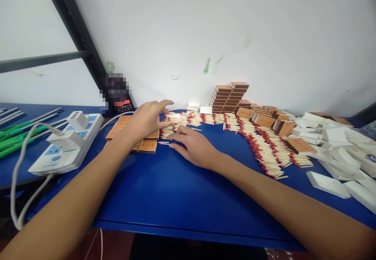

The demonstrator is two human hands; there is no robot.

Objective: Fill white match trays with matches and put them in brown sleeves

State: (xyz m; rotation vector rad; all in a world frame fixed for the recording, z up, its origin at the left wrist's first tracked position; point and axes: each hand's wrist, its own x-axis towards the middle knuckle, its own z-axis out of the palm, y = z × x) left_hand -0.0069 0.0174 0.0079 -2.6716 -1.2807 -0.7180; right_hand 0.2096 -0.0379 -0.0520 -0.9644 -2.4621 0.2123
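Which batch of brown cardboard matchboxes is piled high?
The brown cardboard matchbox stack against the white wall; the flat batch by the left hand and the scattered batch lie low.

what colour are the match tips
Red, on the matches; clearest in the head view.

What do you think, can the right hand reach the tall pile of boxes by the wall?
Probably yes. Only flat loose matches lie between the right hand and the tall pile of boxes; nothing upright blocks it.
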